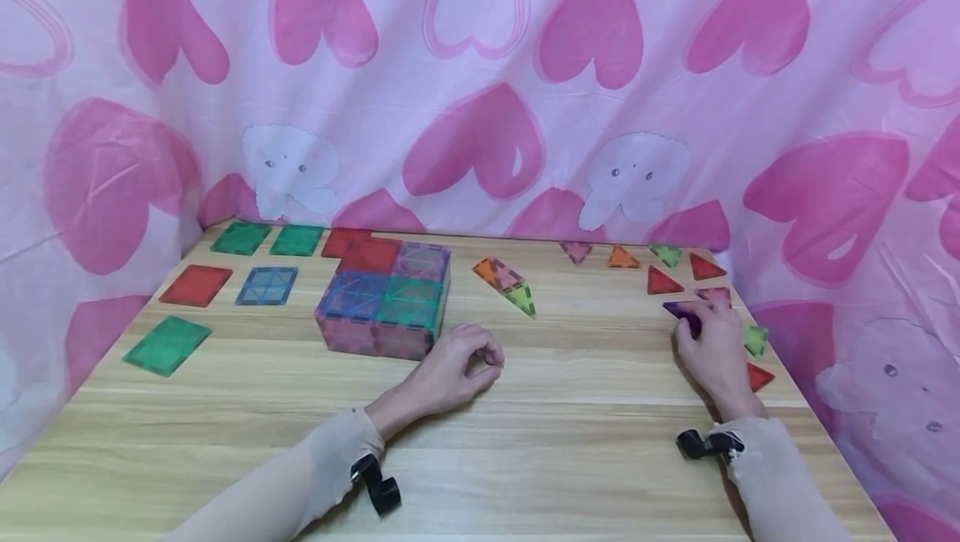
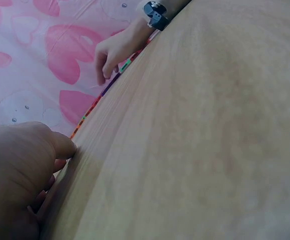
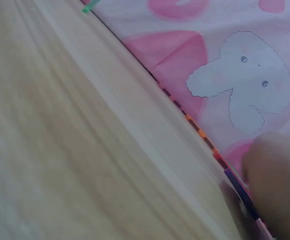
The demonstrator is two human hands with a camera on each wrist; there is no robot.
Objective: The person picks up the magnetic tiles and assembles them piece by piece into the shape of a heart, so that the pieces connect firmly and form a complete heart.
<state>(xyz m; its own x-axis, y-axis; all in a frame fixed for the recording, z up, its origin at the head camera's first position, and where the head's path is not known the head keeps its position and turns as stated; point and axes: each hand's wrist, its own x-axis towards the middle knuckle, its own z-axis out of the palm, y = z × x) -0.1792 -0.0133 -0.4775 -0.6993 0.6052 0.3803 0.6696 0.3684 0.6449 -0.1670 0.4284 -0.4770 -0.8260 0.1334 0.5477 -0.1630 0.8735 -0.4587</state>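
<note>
- Flat square magnetic tiles of translucent plastic, green (image 1: 166,345), red (image 1: 197,285) and blue (image 1: 267,285), scattered over the left of the pale wooden table (image 1: 570,434), with more green and red ones along the far edge.
- Low box of joined red, purple, blue and green magnetic tiles (image 1: 384,298), left of centre.
- Left hand (image 1: 455,373) just right of that box's near corner, resting on the wood, fingers loosely curled with nothing in them; apart from the box.
- Short row of joined orange, pink and green triangle tiles (image 1: 507,283), beyond the left hand, pointing toward the near right.
- Loose small triangle tiles, pink (image 1: 576,251), orange (image 1: 622,258), green (image 1: 666,254) and red (image 1: 663,281), spread toward the right edge.
- Right hand (image 1: 714,352) near the right edge, fingertips pinching a dark purple triangle tile (image 1: 679,312) lying flat at the far-left side of the fingers; by far the nearer hand to it.
- Green (image 1: 756,340) and red (image 1: 759,376) tiles just beside the right hand's outer side.
- Pink heart-print cloth (image 1: 480,92) draped behind and on both sides.
</note>
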